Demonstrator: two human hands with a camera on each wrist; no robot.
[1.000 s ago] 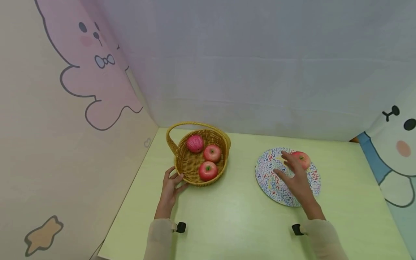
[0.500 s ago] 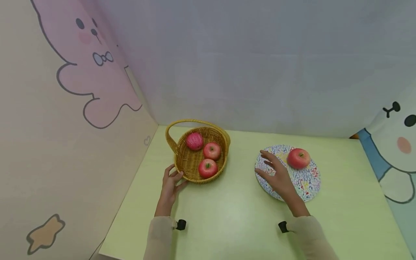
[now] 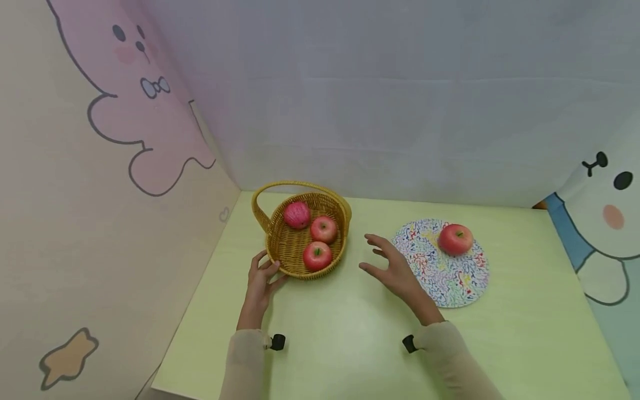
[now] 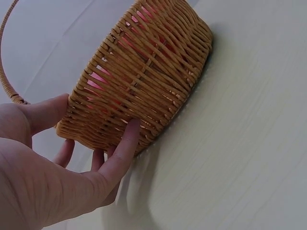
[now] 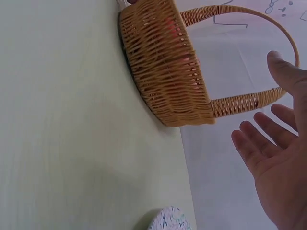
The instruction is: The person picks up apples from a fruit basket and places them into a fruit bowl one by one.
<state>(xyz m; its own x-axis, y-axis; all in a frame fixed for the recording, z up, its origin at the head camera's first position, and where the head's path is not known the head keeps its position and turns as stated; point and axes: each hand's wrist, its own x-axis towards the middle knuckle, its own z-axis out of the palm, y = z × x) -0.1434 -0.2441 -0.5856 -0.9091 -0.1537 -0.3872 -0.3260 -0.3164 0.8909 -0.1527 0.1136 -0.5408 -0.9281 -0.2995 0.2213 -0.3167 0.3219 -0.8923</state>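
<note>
On the table sits a brown wicker basket (image 3: 287, 239) with a tall arched handle. Inside are two red apples, a front one (image 3: 317, 256) and one behind it (image 3: 324, 229), plus a pink streaked round fruit (image 3: 297, 215). My left hand (image 3: 260, 283) holds the basket's near left side; in the left wrist view its thumb (image 4: 50, 112) is at the rim and its fingers lie against the woven wall. To the basket's right, my right hand (image 3: 395, 272) hovers with spread fingers, holding nothing. In the right wrist view that hand (image 5: 283, 153) overlaps the basket's handle.
A round mat (image 3: 445, 283) speckled in several colours lies on the table at the right, bearing a third red apple (image 3: 455, 240). A pale curtain (image 3: 375, 111) stands behind the table, and a wall with cartoon drawings (image 3: 150, 128) borders its left side.
My right hand has moved left, from over the mat to the space between mat and basket, uncovering the apple there. The left hand stays at the basket.
</note>
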